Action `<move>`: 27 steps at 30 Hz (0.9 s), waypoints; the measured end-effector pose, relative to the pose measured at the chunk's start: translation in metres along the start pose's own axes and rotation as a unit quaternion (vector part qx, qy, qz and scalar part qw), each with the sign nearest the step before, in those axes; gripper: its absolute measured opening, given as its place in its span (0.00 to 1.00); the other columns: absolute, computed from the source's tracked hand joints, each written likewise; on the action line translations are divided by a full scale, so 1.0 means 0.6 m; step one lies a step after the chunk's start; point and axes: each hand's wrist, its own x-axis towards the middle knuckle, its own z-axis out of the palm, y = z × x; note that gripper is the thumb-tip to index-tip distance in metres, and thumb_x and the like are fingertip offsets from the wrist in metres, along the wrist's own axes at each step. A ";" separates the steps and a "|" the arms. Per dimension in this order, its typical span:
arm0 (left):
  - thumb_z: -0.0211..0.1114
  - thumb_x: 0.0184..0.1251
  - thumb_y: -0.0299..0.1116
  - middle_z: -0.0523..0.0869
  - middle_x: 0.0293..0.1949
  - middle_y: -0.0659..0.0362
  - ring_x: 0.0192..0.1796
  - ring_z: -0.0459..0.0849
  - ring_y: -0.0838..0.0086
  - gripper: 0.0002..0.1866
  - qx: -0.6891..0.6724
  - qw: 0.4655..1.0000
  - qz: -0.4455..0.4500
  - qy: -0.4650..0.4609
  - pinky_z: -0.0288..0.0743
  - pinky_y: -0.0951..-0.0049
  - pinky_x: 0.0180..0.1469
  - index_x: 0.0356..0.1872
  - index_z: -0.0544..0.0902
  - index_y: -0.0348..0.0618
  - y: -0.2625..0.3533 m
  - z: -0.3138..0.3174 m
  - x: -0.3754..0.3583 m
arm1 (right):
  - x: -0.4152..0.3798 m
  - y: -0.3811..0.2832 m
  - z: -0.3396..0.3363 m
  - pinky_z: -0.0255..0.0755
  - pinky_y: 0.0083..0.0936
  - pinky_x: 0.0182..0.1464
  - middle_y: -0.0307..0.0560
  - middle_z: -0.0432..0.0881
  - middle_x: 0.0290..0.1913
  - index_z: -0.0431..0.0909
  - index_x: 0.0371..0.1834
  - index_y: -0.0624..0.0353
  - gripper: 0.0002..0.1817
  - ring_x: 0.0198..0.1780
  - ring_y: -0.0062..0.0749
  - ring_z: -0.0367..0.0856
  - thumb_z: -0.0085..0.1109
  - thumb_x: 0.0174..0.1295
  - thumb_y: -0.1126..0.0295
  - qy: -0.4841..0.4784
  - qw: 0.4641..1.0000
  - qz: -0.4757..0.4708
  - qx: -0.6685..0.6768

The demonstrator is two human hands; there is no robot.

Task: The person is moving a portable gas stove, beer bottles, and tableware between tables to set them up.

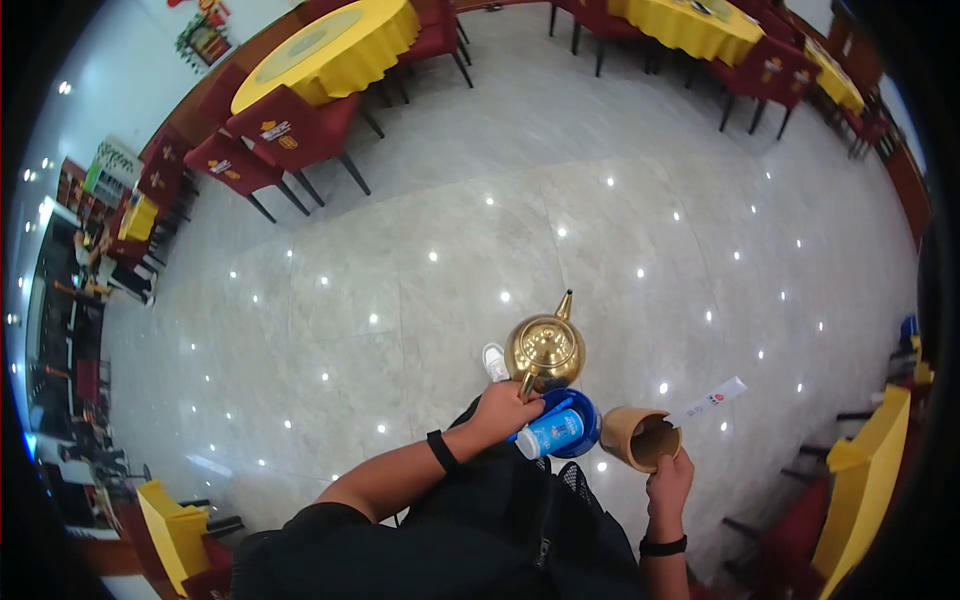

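The left hand [503, 408] is gripping the handle of a golden teapot [545, 349], fingers closed around it, and also holding a blue bowl [585, 413] with a white-and-blue bottle [549, 434] lying across it. The right hand [669, 482] is clasping a tan wooden cup [638, 436] tilted on its side, with a paper-wrapped packet [712, 399] sticking out just beyond it. Everything is hanging above the shiny marble floor [600, 200], with yellow-clothed round tables [330, 50] and red chairs [290, 130] standing well apart.

Dining hall around a bare marble floor

Far left, a round table [330, 50] in yellow cloth with red chairs [290, 130]; another table [690, 25] far right. A shoe [495, 362] shows near centre; a yellow-draped table [868, 480] stands near right.
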 end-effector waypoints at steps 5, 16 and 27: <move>0.67 0.56 0.39 0.86 0.25 0.52 0.29 0.85 0.63 0.12 -0.059 0.988 0.078 0.119 0.77 0.65 0.34 0.29 0.85 0.39 -0.029 0.041 0.023 | 0.049 -0.002 0.005 0.56 0.16 0.17 0.35 0.74 0.22 0.78 0.39 0.64 0.10 0.15 0.13 0.62 0.46 0.61 0.76 0.007 1.000 -0.006 -0.010; 0.67 0.56 0.40 0.86 0.27 0.51 0.30 0.86 0.64 0.13 -0.023 0.985 0.037 0.169 0.78 0.66 0.34 0.30 0.86 0.39 -0.024 0.044 -0.042 | 0.068 -0.022 0.015 0.54 0.16 0.12 0.35 0.71 0.20 0.77 0.37 0.63 0.07 0.12 0.14 0.60 0.47 0.62 0.76 -0.085 0.996 -0.009 0.038; 0.70 0.56 0.36 0.87 0.26 0.57 0.30 0.85 0.76 0.12 -0.101 0.952 -0.047 0.285 0.77 0.72 0.35 0.31 0.86 0.36 -0.092 0.151 -0.057 | 0.234 0.054 0.009 0.56 0.17 0.12 0.35 0.71 0.19 0.76 0.36 0.63 0.08 0.12 0.15 0.61 0.46 0.62 0.76 -0.227 0.972 -0.052 -0.010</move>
